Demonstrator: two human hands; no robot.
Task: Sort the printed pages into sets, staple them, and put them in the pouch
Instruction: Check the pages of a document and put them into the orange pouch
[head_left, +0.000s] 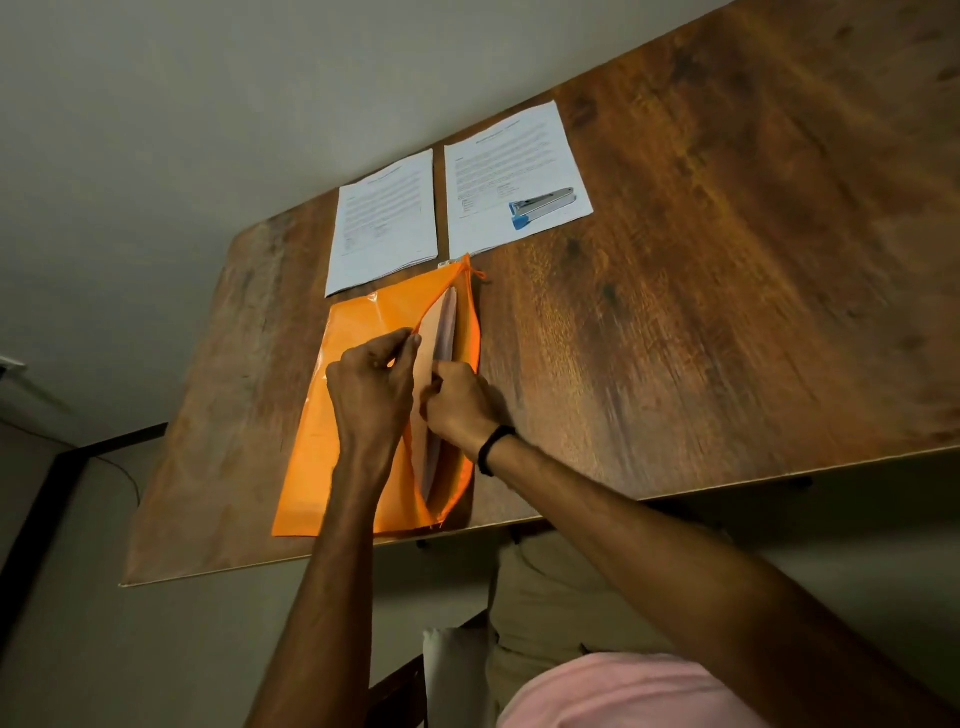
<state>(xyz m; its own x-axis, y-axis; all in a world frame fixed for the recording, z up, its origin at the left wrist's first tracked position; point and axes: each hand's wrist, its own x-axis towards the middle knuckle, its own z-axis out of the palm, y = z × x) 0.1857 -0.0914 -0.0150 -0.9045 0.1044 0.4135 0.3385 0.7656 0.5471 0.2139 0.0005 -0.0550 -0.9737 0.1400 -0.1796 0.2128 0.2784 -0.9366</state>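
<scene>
The orange pouch (358, 322) lies flat at the table's (727, 260) near edge. The left hand (371, 384) pinches its upper lip and holds the mouth open. The right hand (460, 402) curls its fingers round pages (447, 327) inside the mouth. Beyond lie a left stack (387, 218) and a right stack (511, 156), the latter with the stapler (543, 205) on it.

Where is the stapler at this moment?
In the head view, the stapler lies on the right stack of pages, at the far side of the table, beyond the orange pouch.
</scene>
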